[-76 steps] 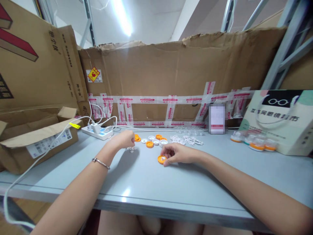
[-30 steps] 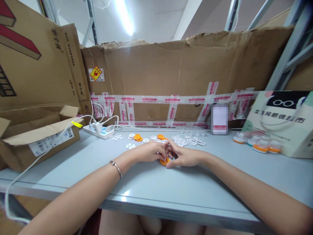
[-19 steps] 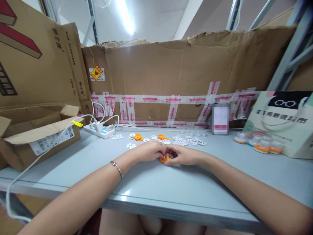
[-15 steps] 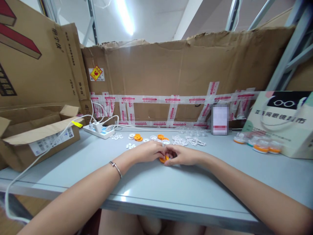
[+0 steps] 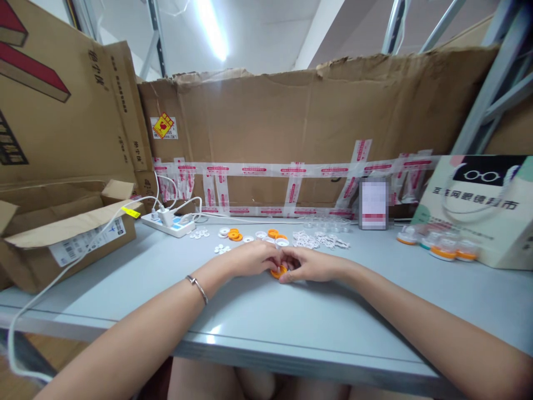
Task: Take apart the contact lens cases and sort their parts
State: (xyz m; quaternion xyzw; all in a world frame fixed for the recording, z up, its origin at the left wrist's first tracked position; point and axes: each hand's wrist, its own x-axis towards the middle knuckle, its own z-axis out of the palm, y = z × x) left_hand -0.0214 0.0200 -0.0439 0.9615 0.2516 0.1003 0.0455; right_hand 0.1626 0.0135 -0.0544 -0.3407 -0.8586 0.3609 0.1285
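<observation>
At the center of a gray bench [image 5: 291, 316], my right hand [image 5: 310, 263] holds an orange cap [image 5: 276, 274] against the surface, thumb at its near edge and the other fingers [image 5: 290, 254] curled close behind it. My left hand [image 5: 252, 258] meets it from the other side, its fingers bunched nearly together with the tips down at the orange cap; whether they pinch anything small, I cannot tell. The two hands all but touch above it.

Just beyond my knuckles sits a white cap [image 5: 282, 243], with more orange and white caps grouped to its left, among them an orange stack [image 5: 235, 235]. Small white discs [image 5: 222, 249] lie near my left wrist, and a second cluster of white discs [image 5: 200, 234] rests farther back. Past my right hand spreads a heap of white parts [image 5: 306, 240], with clear cups [image 5: 327, 223] behind it.

Farther out, a power strip [image 5: 169, 224] trailing white cables lies beside an open carton [image 5: 83, 244] on the left. To the right, a lit phone [image 5: 373, 203], its edges blurred, stands upright; beyond it, clear-topped containers [image 5: 442, 253] with mostly orange bases stand by a paper bag [image 5: 474, 191] printed with eyeglasses. Taped cardboard [image 5: 258, 122] walls off the back.
</observation>
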